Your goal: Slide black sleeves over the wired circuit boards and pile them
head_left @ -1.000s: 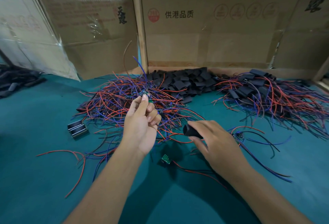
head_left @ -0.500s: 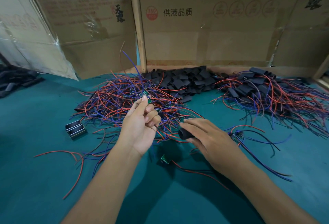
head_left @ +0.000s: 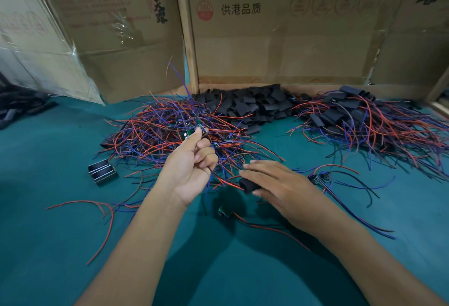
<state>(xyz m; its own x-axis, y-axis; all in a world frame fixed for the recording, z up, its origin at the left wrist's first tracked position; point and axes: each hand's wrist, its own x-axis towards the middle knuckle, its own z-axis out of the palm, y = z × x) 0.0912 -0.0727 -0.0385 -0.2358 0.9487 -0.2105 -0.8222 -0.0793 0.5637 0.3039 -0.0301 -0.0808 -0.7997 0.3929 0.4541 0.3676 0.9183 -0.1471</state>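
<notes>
Cardboard boxes [head_left: 279, 45] stood as a wall along the 12 o'clock edge of the teal felt-covered table [head_left: 60, 245]. Before them lay a heap of loose flat black sleeves [head_left: 252, 106], with a tangle of red, blue and black wired circuit boards [head_left: 155, 133] at its 9 o'clock side and a pile of already sleeved boards [head_left: 359, 121] at its 3 o'clock side. Two small black and silver metal blocks [head_left: 102, 171] sat at 9 o'clock of the hands, a lone green board with red and black wires [head_left: 224, 210] lay between the forearms, and another wired board [head_left: 320, 178] lay at 3 o'clock of the right hand. The left hand [head_left: 189, 167], palm turned up and fingers curled, pinched a small green circuit board [head_left: 194, 132] at its fingertips above the tangle, its wires trailing down toward 5 o'clock. The right hand [head_left: 279, 184], knuckles up, held one black sleeve [head_left: 250, 185] between thumb and fingers, the tube's open end facing 9 o'clock, close to those wires.
</notes>
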